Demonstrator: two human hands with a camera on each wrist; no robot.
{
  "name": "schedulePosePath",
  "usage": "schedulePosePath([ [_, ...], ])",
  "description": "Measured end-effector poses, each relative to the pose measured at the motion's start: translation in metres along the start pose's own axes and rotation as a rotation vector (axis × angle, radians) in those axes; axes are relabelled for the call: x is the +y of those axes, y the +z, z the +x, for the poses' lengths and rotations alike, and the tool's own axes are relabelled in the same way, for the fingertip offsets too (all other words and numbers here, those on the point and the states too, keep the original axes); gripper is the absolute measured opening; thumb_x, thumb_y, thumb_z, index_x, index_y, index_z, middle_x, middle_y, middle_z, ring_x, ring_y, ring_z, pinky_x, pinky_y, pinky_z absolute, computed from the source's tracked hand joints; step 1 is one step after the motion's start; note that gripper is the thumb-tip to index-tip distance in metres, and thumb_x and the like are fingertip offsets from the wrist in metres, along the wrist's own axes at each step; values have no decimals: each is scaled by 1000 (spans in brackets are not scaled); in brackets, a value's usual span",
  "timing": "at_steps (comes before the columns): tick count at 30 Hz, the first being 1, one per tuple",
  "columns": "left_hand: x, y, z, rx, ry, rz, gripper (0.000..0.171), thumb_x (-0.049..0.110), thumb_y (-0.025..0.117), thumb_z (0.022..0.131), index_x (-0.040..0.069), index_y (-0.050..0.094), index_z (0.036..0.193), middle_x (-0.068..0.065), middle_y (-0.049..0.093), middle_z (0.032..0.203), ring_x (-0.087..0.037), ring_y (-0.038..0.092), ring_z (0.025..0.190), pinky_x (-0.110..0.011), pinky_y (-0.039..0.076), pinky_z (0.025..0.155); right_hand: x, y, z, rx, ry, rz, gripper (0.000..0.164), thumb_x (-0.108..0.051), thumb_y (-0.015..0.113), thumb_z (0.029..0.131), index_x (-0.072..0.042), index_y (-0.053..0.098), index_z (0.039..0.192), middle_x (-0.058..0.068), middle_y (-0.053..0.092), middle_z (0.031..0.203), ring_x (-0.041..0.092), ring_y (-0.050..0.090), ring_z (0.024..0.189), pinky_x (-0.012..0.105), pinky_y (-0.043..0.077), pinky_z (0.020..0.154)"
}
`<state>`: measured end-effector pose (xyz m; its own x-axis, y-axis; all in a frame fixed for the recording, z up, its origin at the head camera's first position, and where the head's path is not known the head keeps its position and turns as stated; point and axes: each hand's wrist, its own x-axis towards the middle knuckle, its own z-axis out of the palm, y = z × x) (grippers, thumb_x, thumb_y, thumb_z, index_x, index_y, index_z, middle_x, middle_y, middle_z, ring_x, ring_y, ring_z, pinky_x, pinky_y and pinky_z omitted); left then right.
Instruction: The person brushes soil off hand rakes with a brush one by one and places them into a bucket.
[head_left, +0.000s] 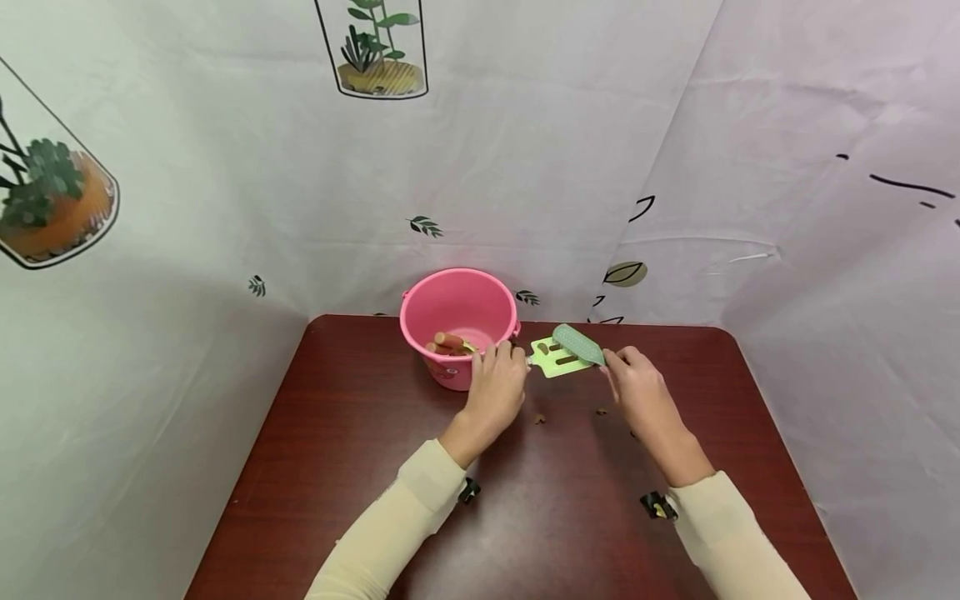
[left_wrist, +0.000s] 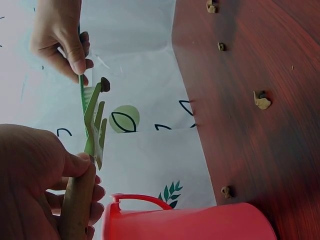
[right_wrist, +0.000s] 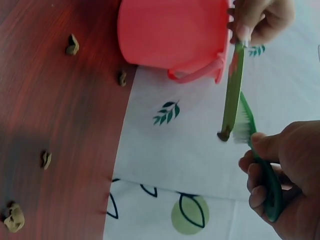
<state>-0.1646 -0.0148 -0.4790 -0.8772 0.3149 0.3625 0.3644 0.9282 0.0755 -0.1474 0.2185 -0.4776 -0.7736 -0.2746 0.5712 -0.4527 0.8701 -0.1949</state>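
My left hand (head_left: 495,387) grips the wooden handle (left_wrist: 77,205) of a small lime-green slotted shovel (head_left: 551,360), held up beside the bucket over the table. In my right hand (head_left: 643,393) is a green brush (head_left: 577,343), fingers around its handle. Its white bristles (right_wrist: 242,127) face the shovel's blade and appear to touch it. A brown clump (left_wrist: 105,84) clings to the blade's far end. To the left stands a pink bucket (head_left: 453,379), with wooden-handled tools (head_left: 450,340) leaning inside; their heads are mostly hidden.
Several brown crumbs (left_wrist: 261,101) lie scattered on the dark red table (head_left: 337,417) beneath the hands. Pale printed cloth (head_left: 517,167) hangs close behind the bucket and along both sides. The bucket's pink handle (right_wrist: 195,72) hangs down at its side.
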Motion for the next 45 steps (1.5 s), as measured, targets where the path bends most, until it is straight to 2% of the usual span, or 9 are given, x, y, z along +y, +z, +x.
schedulePosePath([
  [16,-5,-1,-2,1,-9,15,15,22,70,96,7,67,98,-9,63,93,-28,59,85,-40,41,71,25,1,-10,-28,156,15,24,2,71,93,15,69,113,25,60,93,34,66,74,46,58,63],
  [22,-4,-1,-1,9,-18,12,15,22,69,97,8,66,98,-8,62,93,-28,59,85,-41,42,72,28,-2,-13,-13,166,52,24,1,72,93,14,69,114,23,61,93,32,65,74,46,56,62],
  [29,-2,0,1,11,-7,14,13,19,70,95,7,66,97,-9,62,95,-28,58,85,-42,44,73,9,-4,-9,2,108,118,23,2,74,91,11,72,112,20,63,92,27,62,73,42,54,61],
  [35,0,1,2,1,-11,24,14,20,73,93,8,67,97,-8,63,96,-28,59,86,-44,46,76,-10,-4,-6,-12,-12,117,25,1,77,88,7,73,111,15,63,92,21,62,73,36,54,60],
  [39,1,0,2,0,-7,20,14,20,72,94,8,67,98,-8,63,96,-28,59,86,-44,46,76,-17,-1,-4,-1,-90,91,24,2,79,85,6,73,109,14,62,91,23,64,75,36,55,60],
  [45,0,-2,1,12,-4,21,12,20,68,97,8,68,97,-8,63,95,-27,58,86,-42,44,74,-18,3,0,8,-81,51,25,1,78,87,8,73,110,16,62,89,26,63,77,37,55,61],
])
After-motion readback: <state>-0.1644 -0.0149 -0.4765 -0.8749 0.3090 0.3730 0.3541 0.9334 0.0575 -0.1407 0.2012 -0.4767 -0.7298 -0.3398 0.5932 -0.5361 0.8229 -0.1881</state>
